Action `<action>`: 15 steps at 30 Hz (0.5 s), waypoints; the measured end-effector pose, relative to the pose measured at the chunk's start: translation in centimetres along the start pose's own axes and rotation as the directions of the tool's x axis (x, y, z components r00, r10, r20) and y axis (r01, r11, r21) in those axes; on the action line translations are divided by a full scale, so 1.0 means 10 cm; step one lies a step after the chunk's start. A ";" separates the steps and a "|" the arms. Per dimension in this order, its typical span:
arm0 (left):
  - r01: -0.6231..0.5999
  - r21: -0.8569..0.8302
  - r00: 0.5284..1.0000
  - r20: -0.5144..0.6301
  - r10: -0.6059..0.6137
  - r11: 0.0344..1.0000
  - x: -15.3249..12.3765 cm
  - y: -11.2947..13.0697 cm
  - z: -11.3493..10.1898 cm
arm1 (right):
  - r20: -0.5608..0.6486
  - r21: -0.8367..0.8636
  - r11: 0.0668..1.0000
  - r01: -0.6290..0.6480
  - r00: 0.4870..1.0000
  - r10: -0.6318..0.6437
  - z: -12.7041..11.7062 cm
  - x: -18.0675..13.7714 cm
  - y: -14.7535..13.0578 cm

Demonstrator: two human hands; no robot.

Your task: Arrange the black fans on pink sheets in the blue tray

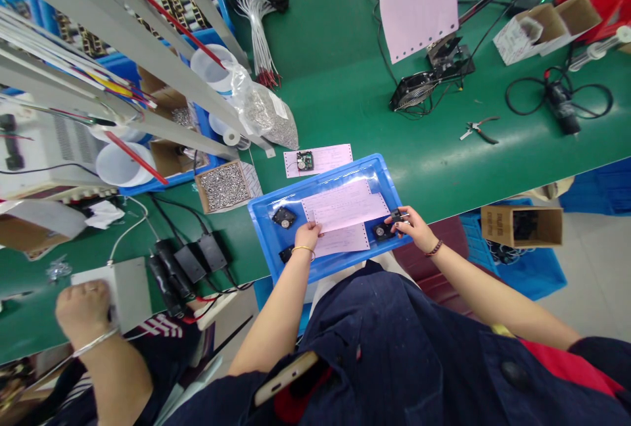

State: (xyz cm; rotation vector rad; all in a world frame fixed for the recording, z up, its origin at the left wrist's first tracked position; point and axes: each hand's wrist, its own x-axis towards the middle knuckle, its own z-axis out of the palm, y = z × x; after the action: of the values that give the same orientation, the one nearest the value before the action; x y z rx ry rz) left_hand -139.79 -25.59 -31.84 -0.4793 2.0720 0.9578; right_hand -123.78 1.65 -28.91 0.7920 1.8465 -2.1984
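My left hand (307, 236) pinches the edge of a pink printed sheet (340, 208) with holes along its sides. The sheet lies in a shallow blue tray (257, 215), partly over another pink sheet (342, 242). At the tray's right end, my right hand (415, 227) is closed around a small black part (396, 215) with something thin and pale beside it; its kind is unclear. Just left of those fingers sits a square black unit with a round centre (381, 231). A similar black unit (284, 217) rests at the tray's left, and another dark piece (286, 254) is partly hidden by my left arm.
Behind the tray, a small circuit-board unit (305, 161) lies on pink paper. A box of metal pieces (224, 186) and a bag of small parts (271, 114) stand left. Pliers (479, 130) and a black fan (417, 91) lie right. A co-worker's hand (83, 311) rests on a white box.
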 end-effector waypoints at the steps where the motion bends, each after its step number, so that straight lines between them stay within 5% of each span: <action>1: 0.003 -0.003 1.000 0.000 -0.003 1.000 -0.01 0.01 0.00 | -0.001 0.004 1.000 0.001 1.000 -0.001 0.00 0.00 0.00; 15: 0.027 -0.039 0.999 -0.016 -0.028 0.999 -0.06 0.10 -0.03 | 0.010 0.005 1.000 0.016 1.000 -0.016 -0.03 0.03 0.00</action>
State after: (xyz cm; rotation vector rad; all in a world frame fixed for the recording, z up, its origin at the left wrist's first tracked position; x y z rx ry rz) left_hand -140.18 -25.15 -30.73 -0.5360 2.0596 0.9819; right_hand -123.92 2.00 -29.10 0.7690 1.8492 -2.2136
